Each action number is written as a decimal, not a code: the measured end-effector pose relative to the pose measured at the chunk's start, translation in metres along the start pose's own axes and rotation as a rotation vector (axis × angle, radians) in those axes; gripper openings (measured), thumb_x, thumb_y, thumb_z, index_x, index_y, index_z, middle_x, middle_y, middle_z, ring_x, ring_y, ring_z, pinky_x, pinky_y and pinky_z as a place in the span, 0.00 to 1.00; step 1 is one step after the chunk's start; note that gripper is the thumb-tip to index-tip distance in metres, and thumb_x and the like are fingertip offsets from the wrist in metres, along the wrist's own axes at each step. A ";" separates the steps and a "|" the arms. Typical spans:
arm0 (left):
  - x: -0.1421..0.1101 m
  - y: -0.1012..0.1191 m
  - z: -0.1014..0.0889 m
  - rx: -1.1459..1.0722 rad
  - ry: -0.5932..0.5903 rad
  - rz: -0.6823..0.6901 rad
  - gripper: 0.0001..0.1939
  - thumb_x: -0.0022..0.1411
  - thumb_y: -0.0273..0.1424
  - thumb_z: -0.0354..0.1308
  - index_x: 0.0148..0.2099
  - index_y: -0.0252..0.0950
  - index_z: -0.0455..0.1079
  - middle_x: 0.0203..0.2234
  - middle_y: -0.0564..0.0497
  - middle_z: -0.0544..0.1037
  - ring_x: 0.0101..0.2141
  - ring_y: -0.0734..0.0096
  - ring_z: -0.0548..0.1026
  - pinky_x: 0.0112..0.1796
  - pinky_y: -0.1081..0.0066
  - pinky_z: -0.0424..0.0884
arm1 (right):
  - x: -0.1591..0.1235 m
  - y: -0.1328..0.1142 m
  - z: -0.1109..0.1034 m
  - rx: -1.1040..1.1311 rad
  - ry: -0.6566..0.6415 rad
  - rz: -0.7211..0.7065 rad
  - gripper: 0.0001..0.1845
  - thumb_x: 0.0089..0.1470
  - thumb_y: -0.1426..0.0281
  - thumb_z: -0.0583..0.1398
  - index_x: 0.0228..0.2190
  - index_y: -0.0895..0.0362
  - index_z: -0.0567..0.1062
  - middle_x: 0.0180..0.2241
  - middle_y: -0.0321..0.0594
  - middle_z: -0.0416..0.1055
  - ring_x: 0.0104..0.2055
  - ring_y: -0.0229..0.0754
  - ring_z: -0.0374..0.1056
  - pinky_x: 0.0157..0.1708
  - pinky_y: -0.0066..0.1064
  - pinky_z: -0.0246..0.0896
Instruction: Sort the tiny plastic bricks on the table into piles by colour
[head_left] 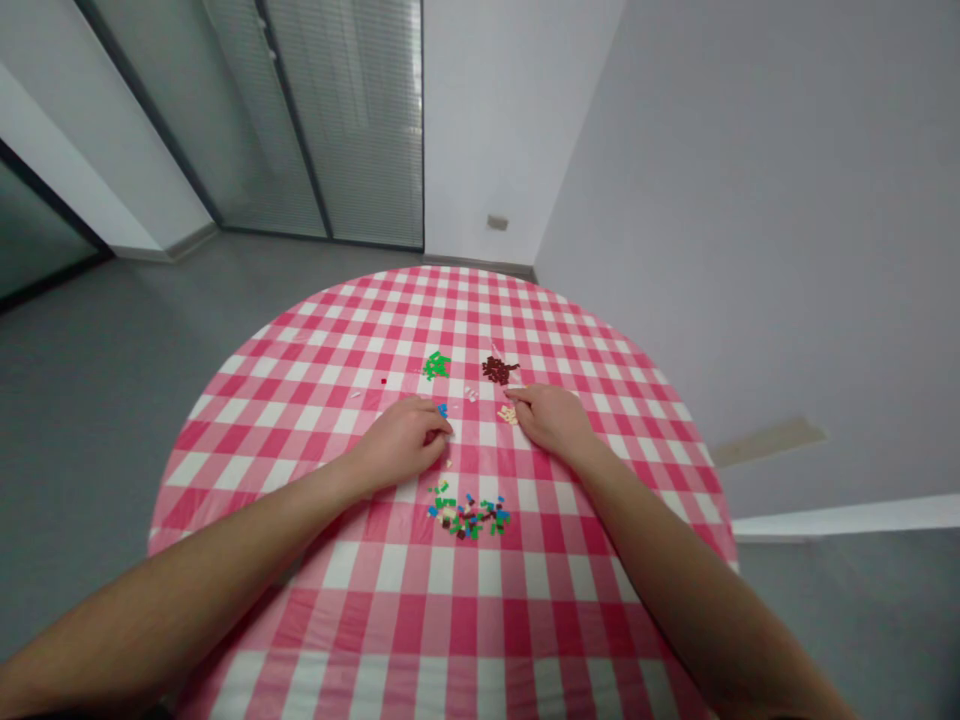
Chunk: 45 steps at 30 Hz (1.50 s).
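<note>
Now the left hand (401,440) and right hand (551,418) curl narrowly, grip unclear, beside four brick piles (469,518).

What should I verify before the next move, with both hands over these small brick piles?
1. Green plastic brick pile and dark red plastic brick pile lying apart: ok.
2. Mixed multicoloured plastic brick pile clear of both hands: ok.
3. Left hand grip holding a brick: cannot tell, the fingers hide it.
4. Right hand clear of the cream plastic bricks: cannot tell, they lie very close.
5. Small dark red brick on the pink-and-white gingham tablecloth together with its pile: not ok, it lies apart.
</note>
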<state>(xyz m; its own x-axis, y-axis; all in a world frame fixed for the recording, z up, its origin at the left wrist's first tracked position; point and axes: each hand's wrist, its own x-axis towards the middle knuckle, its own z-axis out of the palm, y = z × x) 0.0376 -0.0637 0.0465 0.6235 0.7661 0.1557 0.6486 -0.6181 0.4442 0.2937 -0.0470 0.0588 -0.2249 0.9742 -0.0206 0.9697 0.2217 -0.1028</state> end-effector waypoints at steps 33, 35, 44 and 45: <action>0.000 -0.002 0.004 -0.007 -0.016 0.018 0.13 0.60 0.22 0.54 0.38 0.36 0.80 0.34 0.45 0.81 0.40 0.60 0.77 0.46 0.61 0.71 | -0.043 -0.050 -0.004 0.290 -0.331 -0.592 0.07 0.54 0.71 0.64 0.34 0.55 0.83 0.35 0.39 0.81 0.34 0.41 0.72 0.32 0.30 0.58; 0.000 -0.002 0.005 -0.010 -0.012 0.018 0.13 0.60 0.22 0.54 0.38 0.35 0.80 0.34 0.45 0.81 0.40 0.60 0.77 0.46 0.61 0.71 | -0.044 -0.051 -0.003 0.293 -0.322 -0.617 0.08 0.54 0.72 0.63 0.35 0.55 0.83 0.36 0.40 0.80 0.34 0.40 0.72 0.32 0.30 0.58; 0.000 -0.001 0.003 -0.007 -0.019 0.016 0.13 0.60 0.22 0.54 0.38 0.36 0.80 0.33 0.46 0.81 0.39 0.61 0.77 0.45 0.61 0.71 | -0.037 -0.045 -0.003 0.316 -0.152 -0.539 0.07 0.52 0.76 0.60 0.28 0.58 0.80 0.30 0.40 0.78 0.31 0.40 0.69 0.34 0.29 0.59; 0.000 0.000 0.003 -0.006 -0.020 0.016 0.13 0.60 0.23 0.54 0.38 0.36 0.80 0.33 0.46 0.81 0.39 0.61 0.77 0.45 0.61 0.71 | -0.036 -0.043 -0.004 0.324 -0.148 -0.542 0.08 0.52 0.76 0.60 0.29 0.57 0.80 0.30 0.40 0.78 0.31 0.40 0.69 0.35 0.29 0.59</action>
<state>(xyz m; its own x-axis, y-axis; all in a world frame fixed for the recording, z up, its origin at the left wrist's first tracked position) 0.0386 -0.0643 0.0435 0.6423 0.7526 0.1448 0.6359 -0.6288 0.4475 0.2604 -0.0912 0.0676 -0.7074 0.7066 -0.0164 0.6423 0.6330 -0.4321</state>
